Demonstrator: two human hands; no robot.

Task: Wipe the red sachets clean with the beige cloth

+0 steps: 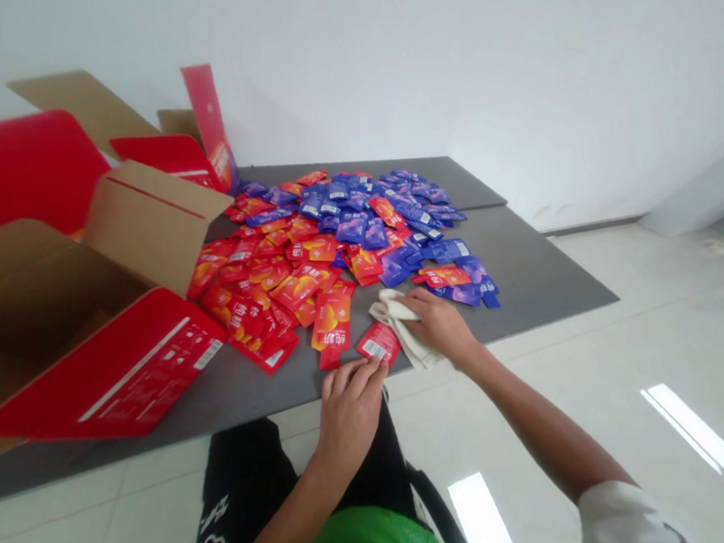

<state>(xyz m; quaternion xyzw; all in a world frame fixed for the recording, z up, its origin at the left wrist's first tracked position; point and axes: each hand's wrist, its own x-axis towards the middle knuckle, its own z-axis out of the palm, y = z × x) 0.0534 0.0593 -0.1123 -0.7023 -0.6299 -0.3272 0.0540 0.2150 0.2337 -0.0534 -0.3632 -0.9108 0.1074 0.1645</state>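
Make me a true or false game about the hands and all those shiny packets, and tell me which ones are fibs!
1. The right hand holds a whitish cloth. True.
2. The left hand is inside a box. False: it is at the front edge of the gray table, its fingertips by a red packet.
3. The packets come in red-orange and blue-purple. True.
4. The big open box stands on the floor. False: it stands on the table, left of the packets.
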